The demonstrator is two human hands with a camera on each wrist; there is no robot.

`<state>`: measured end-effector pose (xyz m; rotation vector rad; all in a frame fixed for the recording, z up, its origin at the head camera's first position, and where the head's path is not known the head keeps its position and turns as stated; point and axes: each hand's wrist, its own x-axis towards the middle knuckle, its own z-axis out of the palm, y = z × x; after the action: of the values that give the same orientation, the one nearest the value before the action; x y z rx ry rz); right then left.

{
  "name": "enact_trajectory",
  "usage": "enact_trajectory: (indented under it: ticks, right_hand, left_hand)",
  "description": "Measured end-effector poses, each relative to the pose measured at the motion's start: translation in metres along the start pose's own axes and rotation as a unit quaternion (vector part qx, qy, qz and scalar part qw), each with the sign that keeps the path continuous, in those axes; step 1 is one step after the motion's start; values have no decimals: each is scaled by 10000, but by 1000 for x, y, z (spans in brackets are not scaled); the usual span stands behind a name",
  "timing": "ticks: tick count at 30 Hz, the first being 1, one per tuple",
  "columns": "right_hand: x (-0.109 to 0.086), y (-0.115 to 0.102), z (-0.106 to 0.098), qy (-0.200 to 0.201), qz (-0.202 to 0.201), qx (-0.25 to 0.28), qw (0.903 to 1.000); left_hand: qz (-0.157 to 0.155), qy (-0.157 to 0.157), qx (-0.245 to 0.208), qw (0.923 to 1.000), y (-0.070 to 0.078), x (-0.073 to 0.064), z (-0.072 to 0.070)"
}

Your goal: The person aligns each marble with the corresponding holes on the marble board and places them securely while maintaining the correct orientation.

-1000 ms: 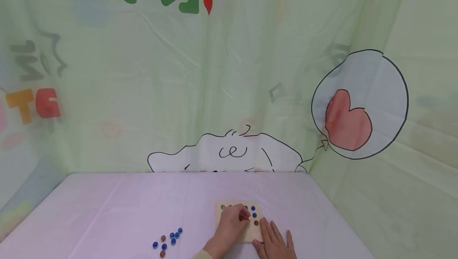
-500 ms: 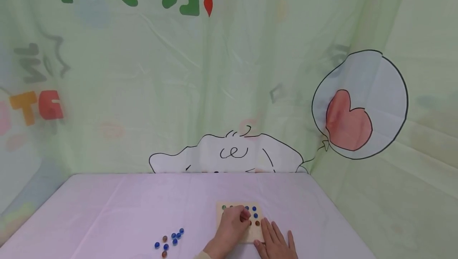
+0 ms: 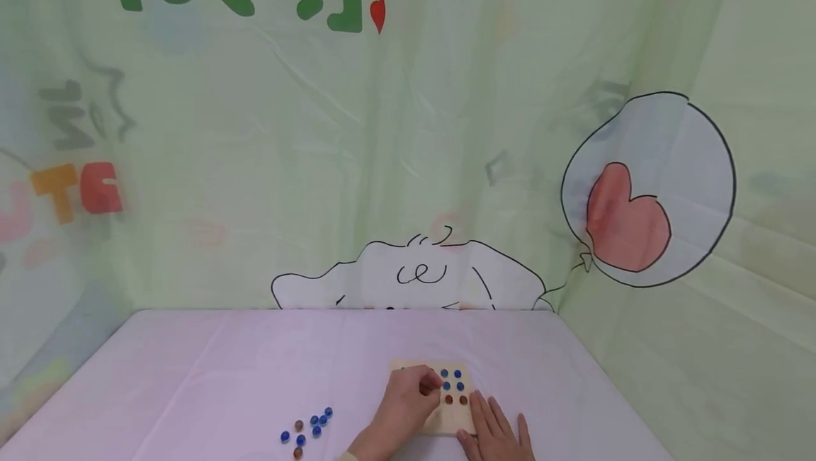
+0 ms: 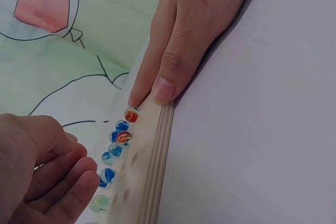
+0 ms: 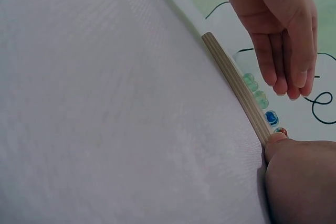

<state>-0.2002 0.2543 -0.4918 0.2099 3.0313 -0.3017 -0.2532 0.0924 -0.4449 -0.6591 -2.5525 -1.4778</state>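
Observation:
My left hand [image 3: 408, 399] hovers over the left part of a square wooden board [image 3: 455, 421], its fingers loosely bent. In the left wrist view, nothing shows between those fingers [image 4: 84, 182]. Glass marbles sit in the board's hollows: blue ones [image 3: 457, 374] towards the far right, and a red-brown marble [image 3: 449, 400] beside another near the right edge. Green marbles [image 5: 261, 99] show at the left side in the right wrist view. My right hand [image 3: 500, 433] lies against the board's right edge with fingers straight, its thumb [image 4: 164, 90] pressing the near corner. The left hand hides part of the board.
Several loose marbles [image 3: 316, 431], blue and brown, lie on the white-covered table [image 3: 223, 369] to the left of the board. A pale green curtain [image 3: 255, 128] with drawn figures hangs behind the table, and more fabric closes off the right side.
My left hand has let go of a red-brown marble, which now sits beside the other one on the board, and has drawn slightly left. My right hand stays at the board's edge.

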Motion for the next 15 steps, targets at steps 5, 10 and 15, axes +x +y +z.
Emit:
enact_trajectory:
  ticks: [5,10,15]
  right_hand:
    - [-1,1,1,-72,47,105,9999]
    - [0,1,0,-51,70,84,9999]
    - [1,1,2,81,27,31,10000]
  left_hand:
    - [-1,-137,-63,9999,-2,-3,-7]
    - [28,-248,-87,9997,-5,-5,-17]
    - [26,-335,3,9994,-9,-9,-27]
